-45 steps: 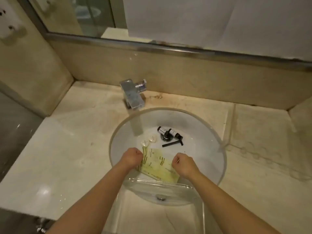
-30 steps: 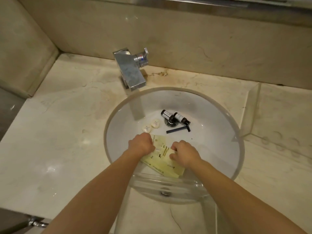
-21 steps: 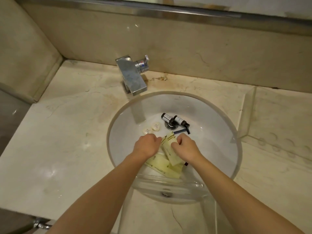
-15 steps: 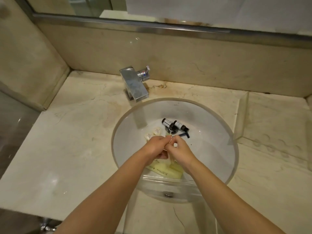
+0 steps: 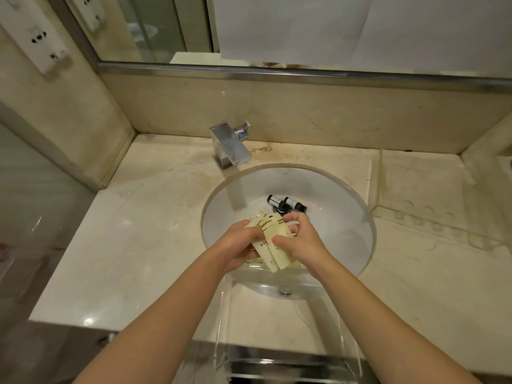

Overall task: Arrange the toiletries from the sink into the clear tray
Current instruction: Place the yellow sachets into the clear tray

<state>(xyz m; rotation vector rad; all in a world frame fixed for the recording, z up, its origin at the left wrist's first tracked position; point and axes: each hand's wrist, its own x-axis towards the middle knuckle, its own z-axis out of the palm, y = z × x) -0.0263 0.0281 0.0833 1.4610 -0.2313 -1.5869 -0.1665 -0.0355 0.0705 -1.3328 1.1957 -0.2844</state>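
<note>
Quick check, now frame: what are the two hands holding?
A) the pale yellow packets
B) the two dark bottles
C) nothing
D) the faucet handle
A: the left hand and right hand both grip a bunch of pale yellow packets over the sink, while the two dark bottles lie untouched near the drain.

We see a worktop (image 5: 144, 245) of pale stone, smooth and shiny. The sink (image 5: 340, 217) is smooth, white and glossy. The tap (image 5: 231, 148) is shiny metal. The packets (image 5: 273, 239) look like thin, matt yellow paper. The tray (image 5: 288, 364) is clear, see-through plastic. The two little bottles (image 5: 286, 203) are dark and shiny.
</note>
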